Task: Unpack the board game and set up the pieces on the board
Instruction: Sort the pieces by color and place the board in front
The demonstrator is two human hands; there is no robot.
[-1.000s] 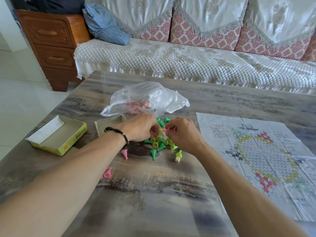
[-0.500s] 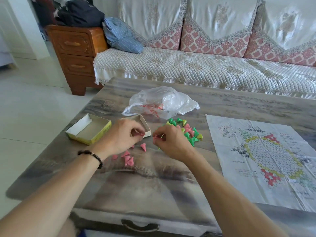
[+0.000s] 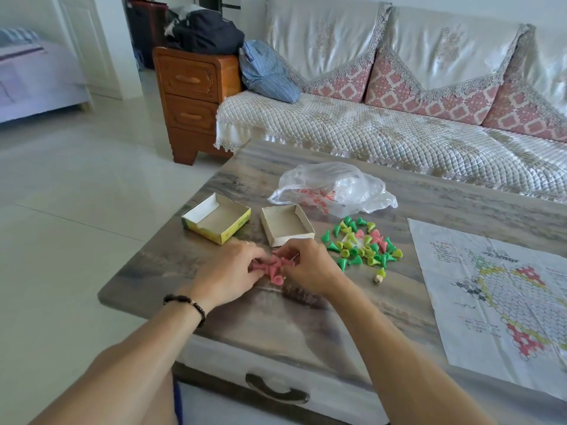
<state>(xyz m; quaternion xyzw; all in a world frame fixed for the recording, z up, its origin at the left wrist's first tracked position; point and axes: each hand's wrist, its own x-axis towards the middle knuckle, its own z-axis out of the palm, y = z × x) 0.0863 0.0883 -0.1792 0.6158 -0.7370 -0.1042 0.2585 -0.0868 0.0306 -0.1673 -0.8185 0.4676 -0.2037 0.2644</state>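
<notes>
A small cluster of pink cone pieces (image 3: 274, 269) lies on the table between my hands. My left hand (image 3: 228, 273) and my right hand (image 3: 311, 268) both curl their fingertips around these pink pieces from either side. To the right sits a mixed pile of green, yellow and pink cone pieces (image 3: 363, 245), with a small die (image 3: 379, 276) just below it. The paper game board (image 3: 503, 289), printed with a hexagon grid, lies flat at the right with no pieces on it.
Two open box halves, a yellow one (image 3: 219, 222) and a plain white one (image 3: 287, 225), stand behind my hands. A crumpled plastic bag (image 3: 334, 188) lies further back. A sofa (image 3: 399, 127) and a wooden cabinet (image 3: 191, 96) stand beyond the table (image 3: 276, 317), whose left edge is near.
My hands carried pink pieces left out of the mixed pile and now gather them into one cluster. The camera view swung left and down.
</notes>
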